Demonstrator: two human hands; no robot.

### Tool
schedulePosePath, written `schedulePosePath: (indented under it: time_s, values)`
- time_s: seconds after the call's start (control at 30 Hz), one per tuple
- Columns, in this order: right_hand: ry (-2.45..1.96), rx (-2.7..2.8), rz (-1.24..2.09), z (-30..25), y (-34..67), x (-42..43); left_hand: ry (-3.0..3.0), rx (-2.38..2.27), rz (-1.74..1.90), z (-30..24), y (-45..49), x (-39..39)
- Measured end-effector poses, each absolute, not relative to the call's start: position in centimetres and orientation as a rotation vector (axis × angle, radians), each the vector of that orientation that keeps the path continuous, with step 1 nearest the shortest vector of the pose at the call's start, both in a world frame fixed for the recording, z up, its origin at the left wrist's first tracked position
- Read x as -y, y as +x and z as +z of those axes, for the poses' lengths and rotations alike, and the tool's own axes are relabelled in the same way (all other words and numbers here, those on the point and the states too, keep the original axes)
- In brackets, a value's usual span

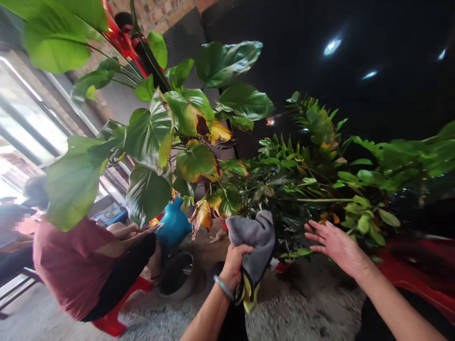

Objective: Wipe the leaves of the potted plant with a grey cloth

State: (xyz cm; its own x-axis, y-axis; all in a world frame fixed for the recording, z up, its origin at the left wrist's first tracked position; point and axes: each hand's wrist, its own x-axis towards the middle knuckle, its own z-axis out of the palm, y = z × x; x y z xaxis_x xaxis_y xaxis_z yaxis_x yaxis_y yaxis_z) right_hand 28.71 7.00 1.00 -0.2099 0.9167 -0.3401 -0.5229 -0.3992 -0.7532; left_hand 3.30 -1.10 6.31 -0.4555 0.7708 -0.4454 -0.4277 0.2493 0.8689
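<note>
Gripping a grey cloth (261, 237) in the left hand (234, 265), bunched inside a curled fist in the middle of the view. Showing a yellow reverse and dark edging below the fist. Held up above the rough floor (284, 315), just in front of low, dense foliage (280, 189); cannot tell whether touching any leaf there. Wearing a pale bangle (223, 288) on the left wrist. Stretching out the right hand (336, 246) bare, with fingers spread wide and pointing toward the cloth, well apart from it and near green leaves.

Rising above and left of the cloth, as a large-leaved plant (147, 135): broad and green for the most part, yellow and brown along several lower leaves. Tied high among its stems, as a strip of glossy red material (121, 38).

Farther left, near the floor, in order: a blue vessel (174, 227), a grey pot (190, 284) just below it, then a person in a dusky red shirt (71, 265) seated on a red stool (108, 326). Partly visible at the far left edge, as another person (7, 237). Behind everything, a dark wall (284, 42) with bright spots of light, beside brickwork (159, 14).
</note>
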Motion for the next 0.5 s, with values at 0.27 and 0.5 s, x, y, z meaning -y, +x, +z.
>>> schedulePosePath:
  time_s: [0.27,0.5]
  values:
    - [-0.961,0.616,1.773,0.0,28.7,-7.5,0.330,-1.184,1.845,13.8,-0.1,-1.6]
    - [-0.975,0.607,1.772,1.0,28.2,-7.1,0.319,-1.535,1.681,7.6,1.5,-1.8]
